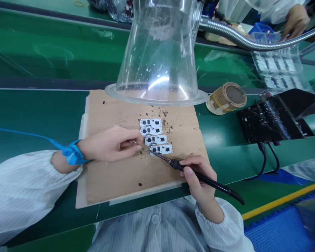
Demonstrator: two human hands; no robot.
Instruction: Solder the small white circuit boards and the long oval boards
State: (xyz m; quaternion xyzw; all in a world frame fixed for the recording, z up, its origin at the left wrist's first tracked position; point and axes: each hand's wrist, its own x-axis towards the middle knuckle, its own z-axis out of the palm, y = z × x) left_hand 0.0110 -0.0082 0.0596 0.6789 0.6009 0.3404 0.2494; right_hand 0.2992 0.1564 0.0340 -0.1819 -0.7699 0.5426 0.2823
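Observation:
Several small white circuit boards [161, 149] lie in a staggered column on a sheet of brown cardboard [115, 182]. My right hand [199, 175] grips a soldering iron [204, 179] by its black handle. The iron's tip rests on or just over the left part of the nearest board; contact is too fine to tell. Left of the boards, my left hand [118, 143] is closed in a pinch on a thin shiny wire [134, 141], mostly hidden by the fingers. A blue wrist strap [74, 153] with a cord circles my left wrist.
A clear fume extraction hood [157, 70] hangs above the boards on a flexible metal hose [236, 36]. To the right stand a round tan container [220, 101] and a black metal stand [273, 117]. Dark crumbs dot the cardboard. Another person's hand [296, 21] is beyond, near clear trays [278, 70].

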